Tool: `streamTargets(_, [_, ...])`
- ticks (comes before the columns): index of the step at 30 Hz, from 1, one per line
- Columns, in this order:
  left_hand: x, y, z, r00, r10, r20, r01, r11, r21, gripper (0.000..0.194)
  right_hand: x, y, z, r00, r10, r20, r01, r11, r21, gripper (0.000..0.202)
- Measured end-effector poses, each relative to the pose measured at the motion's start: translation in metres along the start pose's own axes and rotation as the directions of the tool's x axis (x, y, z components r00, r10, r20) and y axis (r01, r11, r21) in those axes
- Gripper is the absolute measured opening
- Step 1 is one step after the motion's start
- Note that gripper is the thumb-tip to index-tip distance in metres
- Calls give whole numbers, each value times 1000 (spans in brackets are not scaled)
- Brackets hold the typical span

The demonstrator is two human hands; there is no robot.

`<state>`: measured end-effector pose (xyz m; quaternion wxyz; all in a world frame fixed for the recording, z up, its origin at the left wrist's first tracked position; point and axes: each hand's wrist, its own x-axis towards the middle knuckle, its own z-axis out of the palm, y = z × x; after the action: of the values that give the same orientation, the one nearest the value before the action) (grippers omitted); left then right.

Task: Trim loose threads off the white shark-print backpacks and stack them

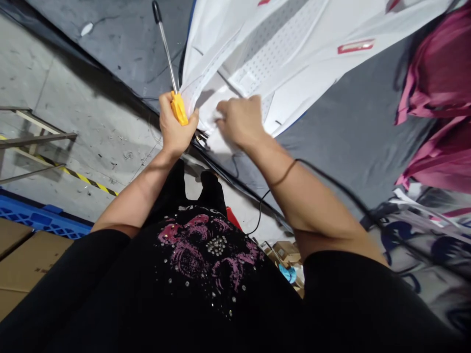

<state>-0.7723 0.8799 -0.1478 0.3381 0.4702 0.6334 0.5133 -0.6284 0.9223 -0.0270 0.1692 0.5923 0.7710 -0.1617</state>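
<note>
White fabric with a dotted panel and red labels spreads over a dark grey table. At its near corner, my left hand is wrapped round the yellow handle of a tool whose metal shaft points up and ends in a black tip. The thumb of that hand lies against the fabric's edge. Just to the right, my right hand is closed with fingers bent at the white fabric near the same corner; whatever lies between its fingertips is blurred.
The dark grey table bears pink fabric on the right. A black cable crosses over my right forearm. At lower left are a blue pallet and cardboard boxes. A metal frame stands on the floor.
</note>
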Motion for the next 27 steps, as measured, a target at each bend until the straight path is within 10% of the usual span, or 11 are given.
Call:
streamTargets(18, [2, -6, 2, 999, 24, -22, -26, 994, -109, 62, 4, 1, 0, 999, 15, -48, -16, 1000, -17, 18])
streamTargets(23, [2, -8, 2, 1000, -16, -17, 13, 989, -149, 58, -20, -2, -9, 947, -226, 229, 153, 943, 296, 17])
streamTargets(27, [5, -14, 3, 1000, 2, -20, -6, 984, -181, 59, -44, 22, -37, 987, 158, 7, -156, 966, 207, 26])
